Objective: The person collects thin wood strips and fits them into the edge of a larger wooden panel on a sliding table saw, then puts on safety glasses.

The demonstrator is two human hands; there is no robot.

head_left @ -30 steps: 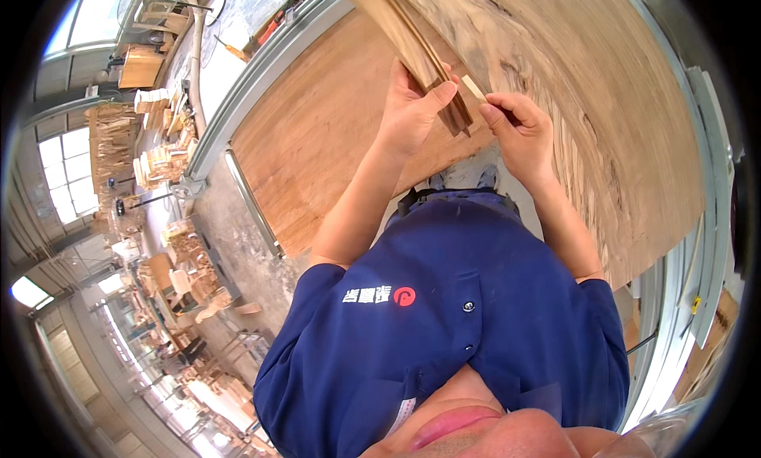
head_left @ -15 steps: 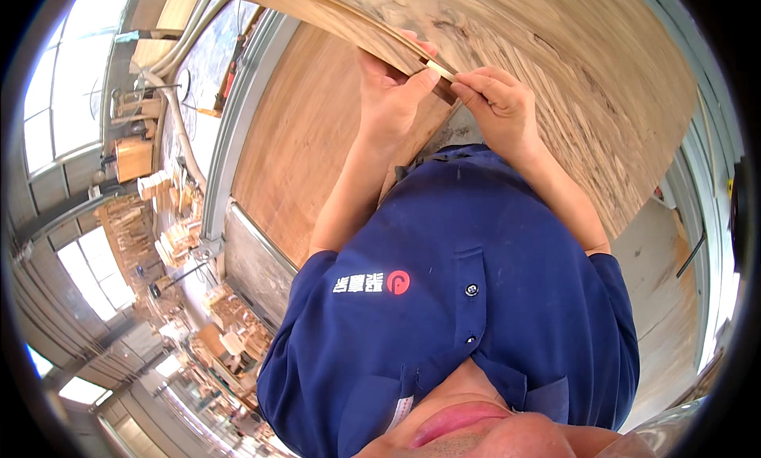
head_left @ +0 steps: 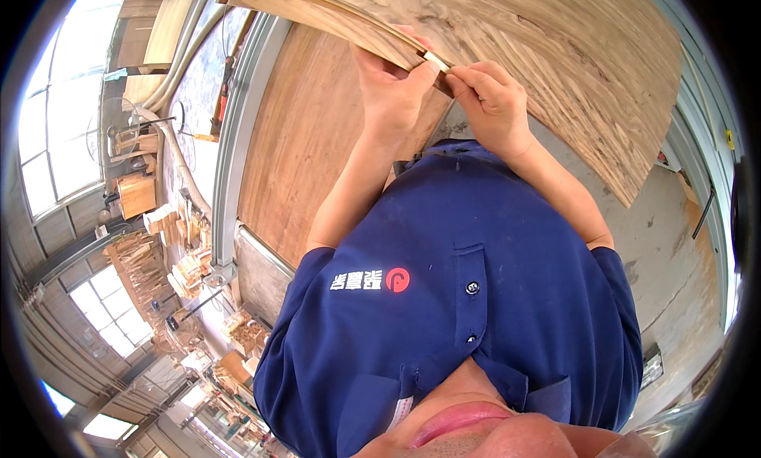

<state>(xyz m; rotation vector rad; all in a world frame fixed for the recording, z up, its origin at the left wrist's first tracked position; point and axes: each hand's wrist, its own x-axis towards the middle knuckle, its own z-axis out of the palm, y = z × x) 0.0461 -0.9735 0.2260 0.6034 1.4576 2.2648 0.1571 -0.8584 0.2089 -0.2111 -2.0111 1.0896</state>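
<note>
A long brown wooden rail (head_left: 341,22) with a groove along it runs from the upper left to between my hands. My left hand (head_left: 388,97) is closed around the rail near its end, thumb on the near side and fingertips showing beyond it. A small pale strip (head_left: 435,61) sits at the rail's end, beside my left thumb. My right hand (head_left: 498,101) pinches at the outer end of this strip with thumb and forefinger, the other fingers curled. Its fingertips cover that end, so I cannot tell how far the strip goes into the groove.
A large grained wooden panel (head_left: 587,78) lies beyond my hands to the right. Another wooden panel (head_left: 277,141) is at the left, beside a grey metal beam (head_left: 242,117). Stacked wood pieces (head_left: 139,268) stand farther left. Grey floor (head_left: 674,244) shows at the right.
The whole view has shifted slightly, showing more floor at the right. Both hands keep their hold at the rail's end, with the right fingers still at the pale strip.
</note>
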